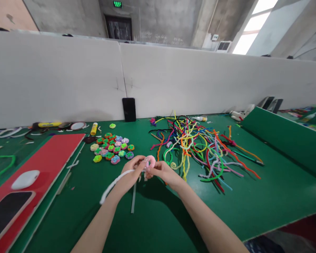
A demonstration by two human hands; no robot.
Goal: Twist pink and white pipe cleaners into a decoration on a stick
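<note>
My left hand (133, 169) and my right hand (164, 172) meet over the green table, fingers closed in pinches. Between them is a small ring of coiled pink pipe cleaner (152, 161), which my right hand grips at its lower edge. A white pipe cleaner (113, 185) runs out from my left fingers, its free end hanging over my left wrist. Where the white and pink pieces meet is hidden by the fingertips. Under my hands a thin pale strip (133, 200) lies on the table. Left of them sits a cluster of colourful pipe-cleaner flowers (112, 147).
A tangled heap of loose pipe cleaners (189, 140) spreads to the right. A yellow glue stick (94, 129) and a black phone (129, 109) stand at the back. At left, a red board (51, 156) carries a white case (25, 179) and another phone (9, 214). A green divider (284, 140) stands right.
</note>
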